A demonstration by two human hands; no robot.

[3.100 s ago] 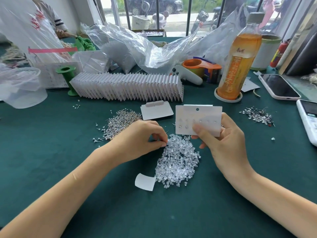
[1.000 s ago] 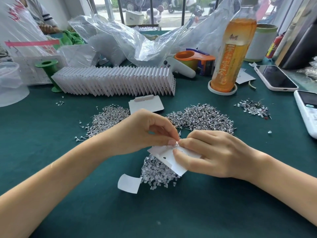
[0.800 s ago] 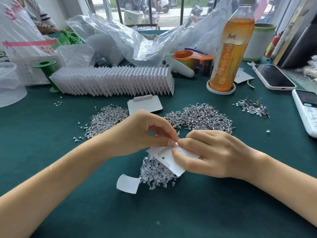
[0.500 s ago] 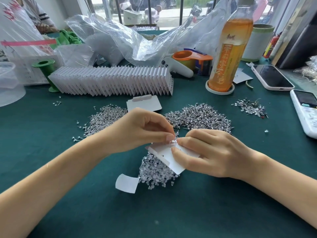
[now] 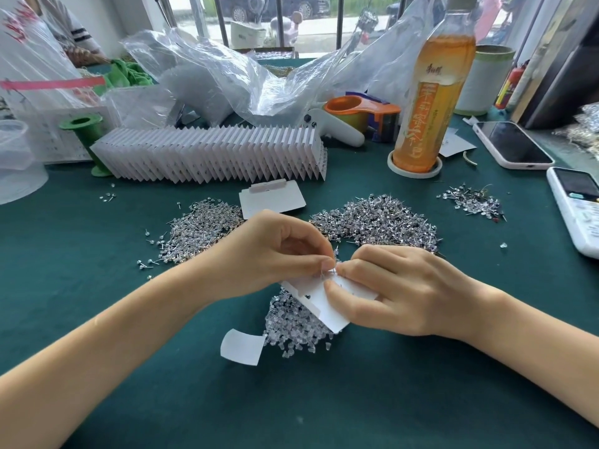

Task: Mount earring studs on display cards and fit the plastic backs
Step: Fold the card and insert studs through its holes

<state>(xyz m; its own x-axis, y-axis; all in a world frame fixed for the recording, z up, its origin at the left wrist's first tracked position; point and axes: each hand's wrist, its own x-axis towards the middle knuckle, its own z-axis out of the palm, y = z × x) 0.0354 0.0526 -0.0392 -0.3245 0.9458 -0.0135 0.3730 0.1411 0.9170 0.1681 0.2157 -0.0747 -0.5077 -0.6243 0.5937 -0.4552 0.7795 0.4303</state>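
Observation:
My right hand (image 5: 398, 290) holds a white display card (image 5: 319, 303) face down between thumb and fingers, just above a heap of clear plastic backs (image 5: 298, 325). My left hand (image 5: 275, 254) pinches something tiny, probably a plastic back, at a stud post sticking up from the card's top edge; the piece itself is hidden by my fingertips. Two heaps of silver earring studs lie behind my hands, one at the left (image 5: 197, 228) and one at the right (image 5: 379, 218). A blank card (image 5: 272, 200) lies flat between them.
A long row of filled cards (image 5: 210, 157) stands across the green table (image 5: 97, 319). Behind it are plastic bags (image 5: 227, 79), a tape dispenser (image 5: 359, 115) and an orange drink bottle (image 5: 431, 102). Two phones (image 5: 512, 144) (image 5: 577, 205) lie at right, a small stud heap (image 5: 470, 202) beside them. A paper scrap (image 5: 241, 346) lies near.
Three seconds ago my right hand held the card upright while my left picked in the plastic backs. Since then the card came down face down and both hands have met at its edge, nearly still.

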